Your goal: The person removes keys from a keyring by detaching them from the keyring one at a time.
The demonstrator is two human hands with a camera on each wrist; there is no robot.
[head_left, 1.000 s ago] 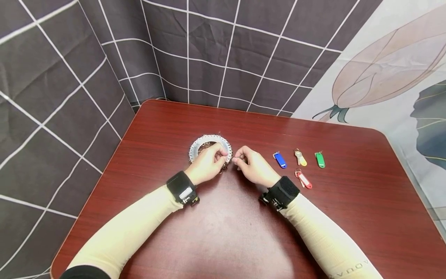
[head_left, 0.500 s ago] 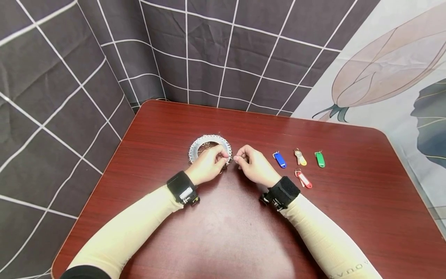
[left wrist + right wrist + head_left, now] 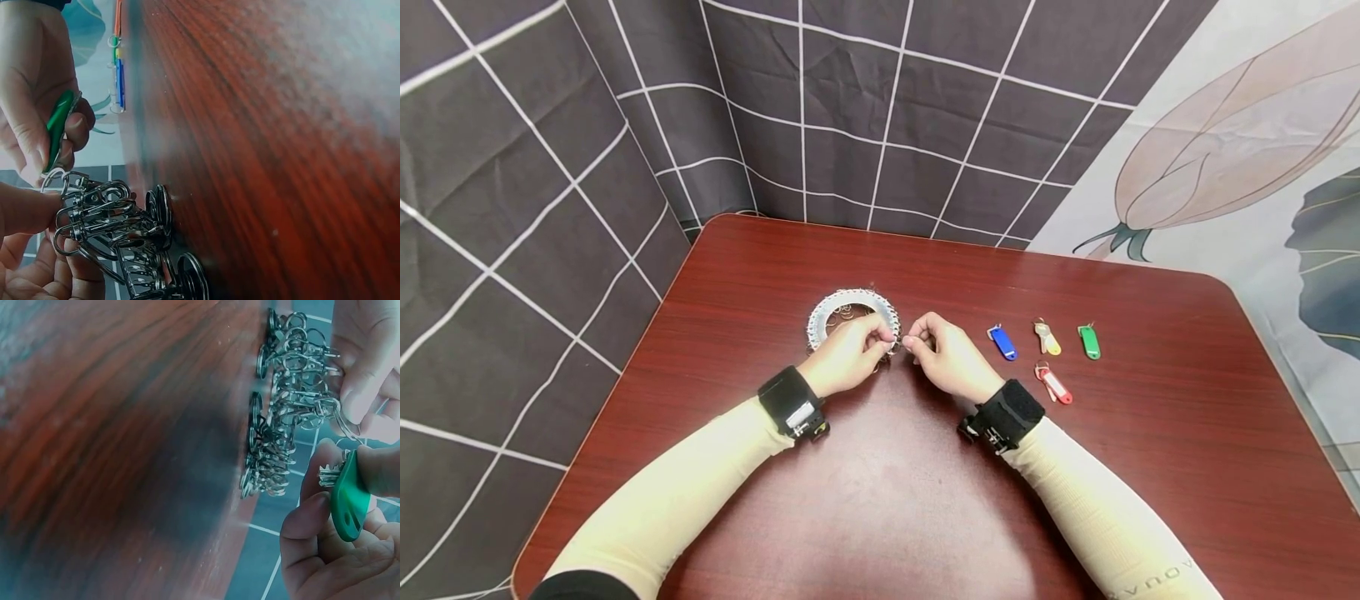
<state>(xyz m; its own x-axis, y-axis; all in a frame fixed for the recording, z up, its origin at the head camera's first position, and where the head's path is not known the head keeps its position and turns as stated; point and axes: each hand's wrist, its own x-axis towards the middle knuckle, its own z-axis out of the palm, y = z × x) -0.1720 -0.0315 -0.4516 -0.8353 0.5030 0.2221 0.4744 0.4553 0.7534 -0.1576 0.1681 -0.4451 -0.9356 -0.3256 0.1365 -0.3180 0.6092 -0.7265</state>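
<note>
Your left hand (image 3: pixel 847 354) rests at the near right edge of the round silver metal ring rack hung with clasps (image 3: pixel 851 320), which sits on the dark red wooden desk (image 3: pixel 880 500) left of centre. Its fingers (image 3: pixel 28 209) are curled and pinch a small silver split ring (image 3: pixel 53 178) at the tip of one clasp.

Your right hand (image 3: pixel 947 357) sits just beside the left, fingertips almost meeting. Its fingers (image 3: pixel 309 522) are curled and pinch a green plastic key tag (image 3: pixel 347 503), whose metal end touches the same split ring.

To the right of your right hand, apart from it, lie four more key tags in a loose group: a blue plastic tag (image 3: pixel 1002 343), a yellow plastic tag (image 3: pixel 1047 339), a second green plastic tag (image 3: pixel 1088 342) and a red plastic tag (image 3: pixel 1054 385) nearer to you.

Bare desk surface extends between your forearms toward the near edge, and beyond the rack to the far edge. The far edge meets a dark grey checked fabric backdrop (image 3: pixel 880 117). The right edge borders a pale floral printed cloth (image 3: pixel 1240 158).
</note>
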